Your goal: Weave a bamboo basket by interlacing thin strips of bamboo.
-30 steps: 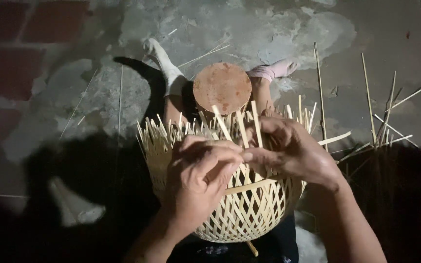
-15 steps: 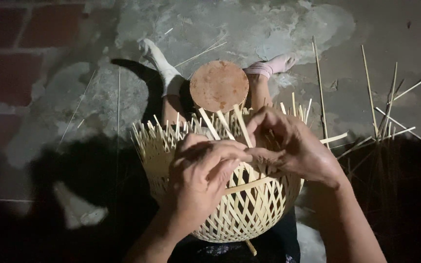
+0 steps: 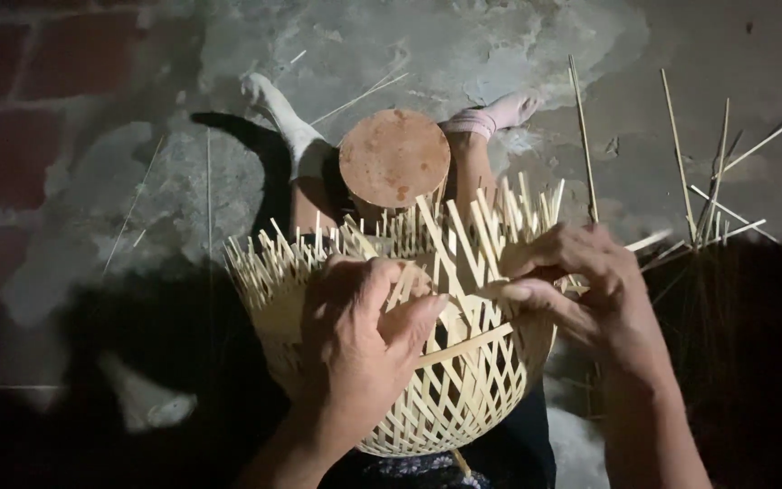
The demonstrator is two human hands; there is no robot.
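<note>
1. Head view, the main thing: a half-made woven basket (image 3: 427, 362) of pale bamboo strips sits in the person's lap, tipped on its side so its open top faces away from them. That keeps the loose strip ends (image 3: 463, 231) at the rim standing up where both hands can reach them.

2. Head view, left hand (image 3: 364, 340): it lies on the near wall of the basket, fingers a little spread and curled over the weave, thumb pointing toward the other hand. It looks like it is pressing the basket to hold it steady.

3. Head view, right hand (image 3: 581, 290): it is at the rim on the right side. Its fingertips are pressed together and pinch a thin strip — I think it is bending that strip across the others, which is why the hand sits so close to the rim.

4. Head view, things around: a round, rusty-brown disc (image 3: 395, 156) stands between the person's two feet (image 3: 491, 116), just past the basket. Spare bamboo sticks (image 3: 708, 199) stand and lie on the right, near the right hand. More thin slivers lie on the cracked grey floor (image 3: 183, 190).

5. Head view, what gets in the way: the many upright strip ends crowd the fingers — and dark shadow hides the lower left floor, so I cannot tell what lies there.
</note>
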